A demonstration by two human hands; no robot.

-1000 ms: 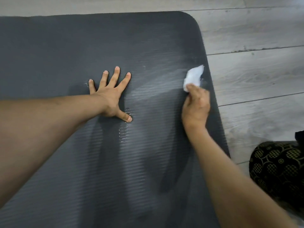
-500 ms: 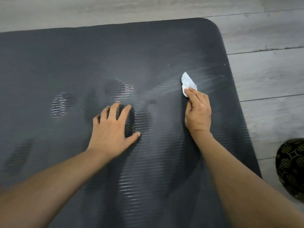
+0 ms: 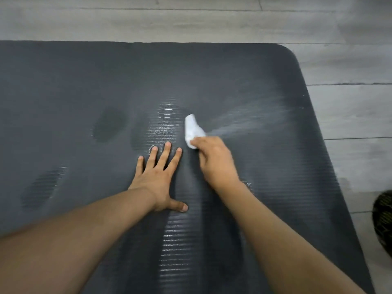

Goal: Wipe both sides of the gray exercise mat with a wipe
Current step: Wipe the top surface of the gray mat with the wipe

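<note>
The gray exercise mat (image 3: 244,77) lies flat on the floor and fills most of the view; its ribbed surface shows damp streaks and dark patches. My left hand (image 3: 159,179) rests flat on the mat near the middle, fingers spread and straight. Just to its right, my right hand (image 3: 216,162) grips a crumpled white wipe (image 3: 192,130) and presses it onto the mat. A pale wet streak runs from the wipe toward the mat's right edge.
Gray wood-look floor (image 3: 350,115) surrounds the mat at the back and right. The mat's rounded far-right corner (image 3: 290,54) is in view. A dark patterned cushion-like object (image 3: 384,221) sits on the floor at the right edge.
My right hand has dragged the wipe leftward from the mat's right edge toward the middle, leaving a wet streak. My left hand stays flat on the mat, now close beside the right.
</note>
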